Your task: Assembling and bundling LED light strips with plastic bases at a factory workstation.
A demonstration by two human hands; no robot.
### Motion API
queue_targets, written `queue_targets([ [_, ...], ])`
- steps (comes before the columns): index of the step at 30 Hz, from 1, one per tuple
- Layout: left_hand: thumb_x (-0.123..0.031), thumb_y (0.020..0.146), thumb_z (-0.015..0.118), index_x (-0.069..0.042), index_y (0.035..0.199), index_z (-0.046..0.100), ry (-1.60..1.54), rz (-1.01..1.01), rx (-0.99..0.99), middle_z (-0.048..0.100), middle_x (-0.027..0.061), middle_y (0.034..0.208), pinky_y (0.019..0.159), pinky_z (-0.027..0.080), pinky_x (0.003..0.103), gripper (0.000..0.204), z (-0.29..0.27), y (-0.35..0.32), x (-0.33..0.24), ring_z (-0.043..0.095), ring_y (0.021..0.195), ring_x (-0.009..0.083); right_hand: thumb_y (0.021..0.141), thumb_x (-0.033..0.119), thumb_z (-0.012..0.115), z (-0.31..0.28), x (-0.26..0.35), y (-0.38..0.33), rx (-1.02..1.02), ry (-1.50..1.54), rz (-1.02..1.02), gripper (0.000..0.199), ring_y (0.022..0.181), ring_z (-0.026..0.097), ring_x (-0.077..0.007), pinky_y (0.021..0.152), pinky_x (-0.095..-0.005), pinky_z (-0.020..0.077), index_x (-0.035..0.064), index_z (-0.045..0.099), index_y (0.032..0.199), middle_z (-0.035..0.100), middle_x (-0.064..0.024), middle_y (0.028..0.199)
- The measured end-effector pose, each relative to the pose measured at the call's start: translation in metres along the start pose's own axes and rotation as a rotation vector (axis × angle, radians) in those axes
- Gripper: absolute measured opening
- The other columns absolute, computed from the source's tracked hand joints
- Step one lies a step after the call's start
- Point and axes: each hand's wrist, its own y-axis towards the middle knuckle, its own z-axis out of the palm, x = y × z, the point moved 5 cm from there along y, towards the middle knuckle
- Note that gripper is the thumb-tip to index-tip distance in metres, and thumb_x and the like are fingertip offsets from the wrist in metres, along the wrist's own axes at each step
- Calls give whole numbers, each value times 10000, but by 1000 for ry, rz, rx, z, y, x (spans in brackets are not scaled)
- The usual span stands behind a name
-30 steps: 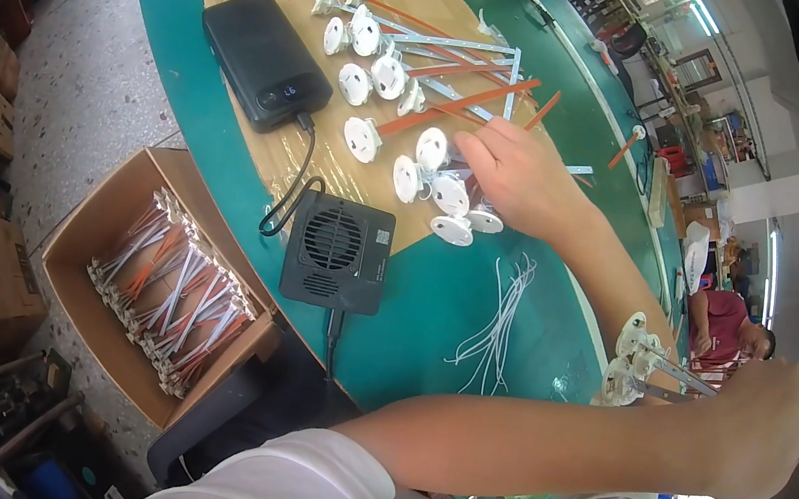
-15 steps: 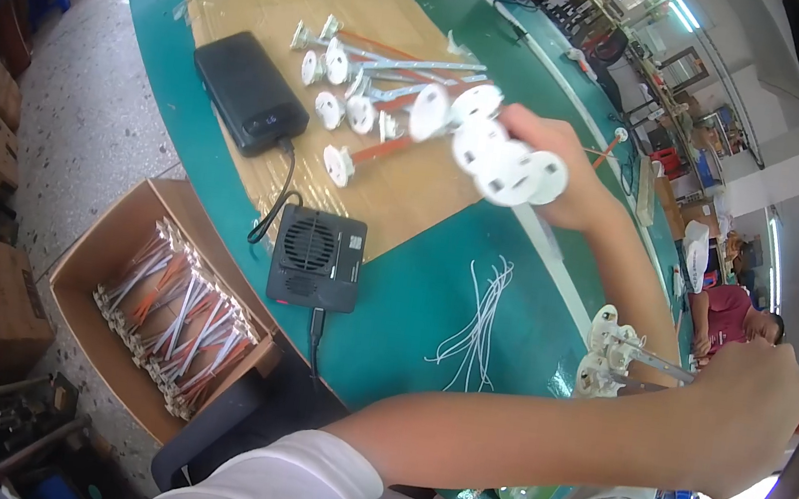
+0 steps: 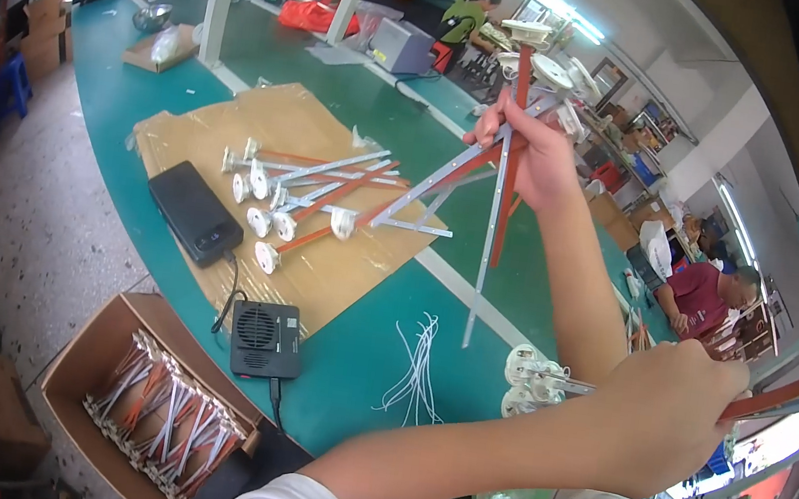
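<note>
Our right hand [image 3: 545, 158] is raised, thumb and fingers curled around a fanned bundle of flat, straight strips [image 3: 441, 176], some grey and dotted with small holes, some smooth and orange-red. Round white discs [image 3: 549, 71] cap the bundle's upper end, above our knuckles; the strips' bare ends splay downward, one grey strip hanging almost upright.

Our left hand [image 3: 665, 416] is crossed over to the far side, clenched around a second bundle of strips [image 3: 784, 394] — white, thick-rimmed discs [image 3: 519, 399] stick out to one side of the fist, orange and grey lengths to the other.

Further out, similar disc-ended strips [image 3: 335, 167] lie criss-crossed on a flat brown cardboard sheet [image 3: 340, 277], its surface glossy with clear tape. At its edge we see a smooth black slab with rounded corners [image 3: 195, 210], cabled to a boxy black unit with a round slotted grille [image 3: 258, 327]. Thin white wires [image 3: 417, 368] lie loosely gathered on the smooth green tabletop [image 3: 342, 378].

Below the table's edge, an open corrugated carton [image 3: 179, 316] holds many more strips — tightly layered, grey and orange, with pale ends.
</note>
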Motion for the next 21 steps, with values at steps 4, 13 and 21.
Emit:
queue_targets([
  [4,-65,833,607,26,840,544,-53,5,11,595,227,646,619,458,506,112,6,4,3,594,630,435,1015,170,452,-30,6,10,-107,257,-24,136,768,562,-188,881,-422,467,67,517,956,558,-50,778],
  [13,-98,887,573,25,845,534,-39,-17,29,558,189,618,594,427,463,135,7,8,11,568,597,398,1031,187,442,-64,8,-15,-356,441,-160,164,656,468,-169,847,-400,438,64,525,960,461,-15,686],
  [21,-179,983,508,32,892,542,-83,-161,13,429,51,619,601,393,337,233,10,8,20,429,621,145,1050,232,406,-73,51,-73,-348,207,-186,189,603,433,-143,785,-381,462,86,498,972,400,1,624],
])
